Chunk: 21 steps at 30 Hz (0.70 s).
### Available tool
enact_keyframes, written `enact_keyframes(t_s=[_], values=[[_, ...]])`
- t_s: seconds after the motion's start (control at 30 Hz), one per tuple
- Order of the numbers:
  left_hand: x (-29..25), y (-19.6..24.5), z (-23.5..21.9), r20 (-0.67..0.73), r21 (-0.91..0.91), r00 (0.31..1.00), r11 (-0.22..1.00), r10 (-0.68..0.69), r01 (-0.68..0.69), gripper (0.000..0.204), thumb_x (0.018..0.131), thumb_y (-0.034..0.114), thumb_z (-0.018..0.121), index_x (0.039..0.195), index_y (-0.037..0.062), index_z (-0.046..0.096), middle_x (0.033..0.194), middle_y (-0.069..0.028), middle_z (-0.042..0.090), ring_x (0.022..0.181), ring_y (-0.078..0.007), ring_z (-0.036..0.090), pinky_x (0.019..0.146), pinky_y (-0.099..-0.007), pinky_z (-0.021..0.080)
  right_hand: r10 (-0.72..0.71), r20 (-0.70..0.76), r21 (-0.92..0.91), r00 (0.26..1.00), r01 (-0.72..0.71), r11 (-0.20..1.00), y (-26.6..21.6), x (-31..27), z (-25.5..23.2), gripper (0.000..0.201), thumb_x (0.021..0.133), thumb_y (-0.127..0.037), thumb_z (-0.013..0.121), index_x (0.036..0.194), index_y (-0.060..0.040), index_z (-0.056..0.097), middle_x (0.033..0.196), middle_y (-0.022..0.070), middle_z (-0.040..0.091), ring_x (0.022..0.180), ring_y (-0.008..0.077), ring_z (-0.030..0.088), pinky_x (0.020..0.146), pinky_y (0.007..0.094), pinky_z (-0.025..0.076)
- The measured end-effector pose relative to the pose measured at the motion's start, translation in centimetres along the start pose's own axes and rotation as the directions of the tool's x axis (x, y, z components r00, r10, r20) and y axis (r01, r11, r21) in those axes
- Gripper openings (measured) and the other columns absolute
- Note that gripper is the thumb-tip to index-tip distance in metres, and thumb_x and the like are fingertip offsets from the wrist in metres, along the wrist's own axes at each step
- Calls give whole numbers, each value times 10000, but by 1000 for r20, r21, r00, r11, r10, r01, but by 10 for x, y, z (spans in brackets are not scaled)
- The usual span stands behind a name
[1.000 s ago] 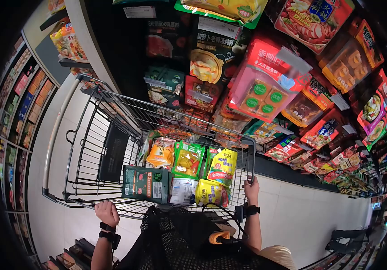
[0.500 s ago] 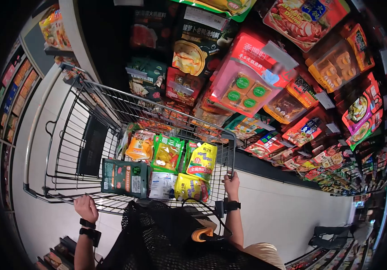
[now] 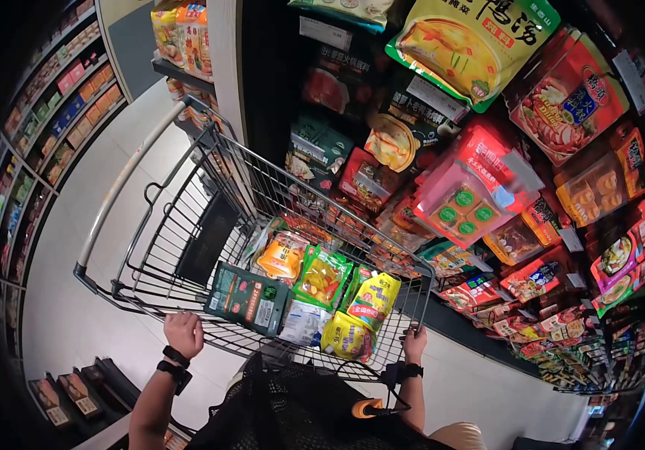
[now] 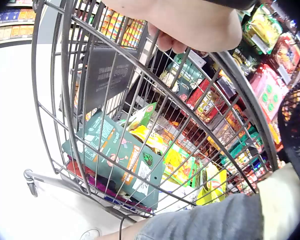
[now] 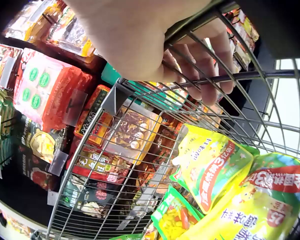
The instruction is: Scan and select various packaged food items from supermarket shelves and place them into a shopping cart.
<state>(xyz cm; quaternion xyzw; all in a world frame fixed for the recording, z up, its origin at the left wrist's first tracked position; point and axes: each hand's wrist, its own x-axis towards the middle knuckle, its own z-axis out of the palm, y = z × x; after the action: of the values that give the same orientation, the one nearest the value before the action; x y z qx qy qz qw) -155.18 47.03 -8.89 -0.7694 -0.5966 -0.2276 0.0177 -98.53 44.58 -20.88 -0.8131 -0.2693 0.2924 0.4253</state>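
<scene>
A wire shopping cart (image 3: pixel 159 313) stands in front of the person, turned at an angle. The left hand (image 3: pixel 184 334) grips its near side rim, and in the left wrist view the fingers of that hand (image 4: pixel 180 22) curl over the wire. At the cart's front right corner the right hand (image 3: pixel 414 343) holds the rim; the right wrist view shows this hand (image 5: pixel 155 40) with its fingers curled round the bars. Inside lie a dark green pouch (image 3: pixel 246 298), an orange pouch (image 3: pixel 282 256), a green bag (image 3: pixel 321 277), yellow pouches (image 3: pixel 374 300) and a white pack (image 3: pixel 304 322).
Hanging food packets (image 3: pixel 480 184) fill the rack along the cart's far side. A shelf end with noodle bags (image 3: pixel 193 41) stands beyond the cart handle. Stocked shelves (image 3: pixel 60 97) line the left, and dark boxes (image 3: pixel 75 394) sit at the lower left. Pale floor (image 3: pixel 480 367) shows at right.
The cart has turned, its handle end now higher in the head view and its front end lower. The view has shifted along the rack. Both hands keep their hold on the rim.
</scene>
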Motion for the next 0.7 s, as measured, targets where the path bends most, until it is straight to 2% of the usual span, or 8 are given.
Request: enact_keyframes(t_s=[0.1,0.17,0.23,0.3,0.37,0.4,0.53,0.7], values=[[16,14,-16,217,-147,971,980,-98,132,156,751,177,567,834,45,570,804,-86,568,757,-248,541,687,-364,381,-3,-12,-83,1000,2,997,3,-1,-11,64,858,15,473,917,20,497,687,106,600,537,176,613,473,297,513],[43,36,-36,205,-591,942,733,-266,335,310,765,236,591,975,13,544,956,-116,557,890,-227,535,789,-343,406,11,-29,-85,1000,-13,996,6,1,-12,65,863,5,463,905,16,512,683,97,606,519,173,613,452,294,493],[90,69,-100,122,-784,975,584,-184,209,398,786,288,610,1047,1,520,1035,-151,527,961,-218,509,852,-325,405,16,-5,-86,1000,-16,996,6,0,-15,65,865,-1,467,909,15,511,686,99,608,516,170,612,442,289,483],[129,108,-165,-52,-957,984,292,-170,0,403,809,360,608,986,7,524,1037,-168,522,995,-212,491,835,-338,416,28,-2,-98,1000,-28,995,6,-1,-8,76,866,5,447,923,8,498,694,103,607,498,169,603,420,289,470],[143,133,-212,-172,-962,974,236,-145,-135,392,841,409,572,878,23,517,1032,-164,527,902,-241,534,760,-372,461,24,13,-67,1000,-23,998,4,-3,-8,82,866,7,437,930,7,489,705,104,609,490,165,598,414,286,466],[152,144,-222,-198,-976,975,106,-99,-188,368,840,391,581,827,31,504,975,-157,539,825,-255,549,689,-372,478,24,18,-70,1000,-22,997,3,-3,-9,82,866,7,437,930,7,489,705,104,609,490,165,598,414,286,466],[139,147,-254,-40,-999,996,13,-80,-39,430,678,330,777,799,157,402,830,-33,336,735,-121,359,540,-205,345,41,19,-65,999,-40,997,6,-5,-14,77,865,7,435,926,9,482,712,106,609,490,165,598,405,279,463],[144,154,-254,-27,-996,991,-84,128,-17,404,685,311,764,789,152,409,816,-33,345,720,-121,366,531,-205,341,42,7,-41,999,-42,998,8,-2,-20,81,860,17,417,914,10,477,712,113,606,492,170,601,401,279,468]])
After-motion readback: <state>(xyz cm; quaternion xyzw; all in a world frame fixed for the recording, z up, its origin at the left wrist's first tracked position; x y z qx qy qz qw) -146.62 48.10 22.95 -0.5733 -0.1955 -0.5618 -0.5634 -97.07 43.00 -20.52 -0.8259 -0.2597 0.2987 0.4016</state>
